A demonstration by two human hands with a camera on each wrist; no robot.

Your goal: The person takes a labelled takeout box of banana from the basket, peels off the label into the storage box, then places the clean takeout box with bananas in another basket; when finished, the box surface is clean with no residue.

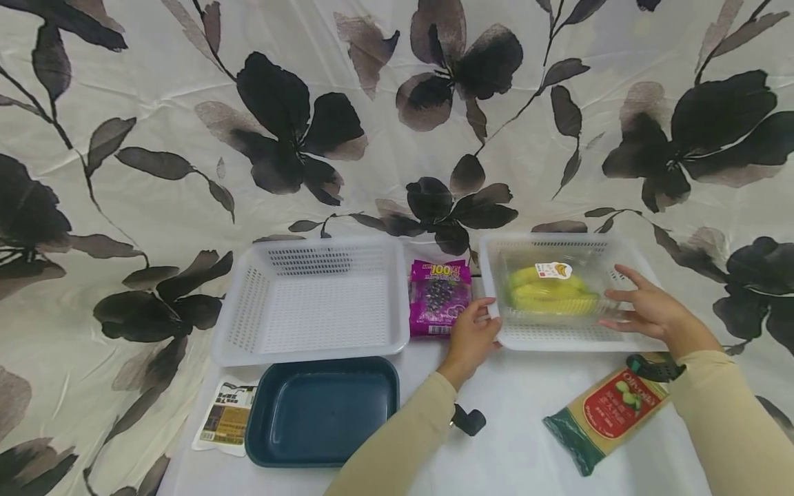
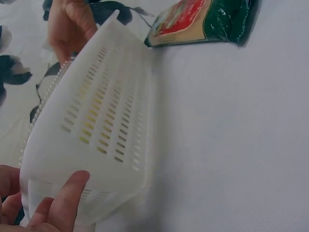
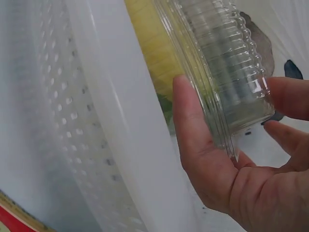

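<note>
Clear plastic forms the box (image 1: 551, 284) of yellow fruit (image 1: 546, 302), probably bananas, lying inside the white right-hand basket (image 1: 558, 339), right of the frame's centre. Its label (image 1: 553, 271) faces up, so the package appears to sit on its base. The left hand (image 1: 468, 337) has its grip clamped on the basket's near left corner, with digits on both sides of the rim, presumably to steady the basket against a push. The right hand (image 1: 660, 310) reaches over the basket's right end; its grip is apart, the thumb and fingers spread about the end of the box. This posture would suit guiding or settling the box; how firmly they press cannot be told.

The basket walls enclose the box and leave little room for the right thumb on the near side. A purple packet (image 1: 439, 293) occupies the gap between the two baskets, partly hidden by the left hand, and limits any shift that way. At lower right, a pasta-like packet (image 1: 611, 413) lies slantwise on the bench (image 1: 509, 441), partly covered by the right wrist's strap (image 1: 654, 368). At centre left stands the second basket (image 1: 313, 355); below it, a dark blue tray (image 1: 322, 455) adjoins a brown-and-white packet (image 1: 226, 420), well apart from the work.
</note>
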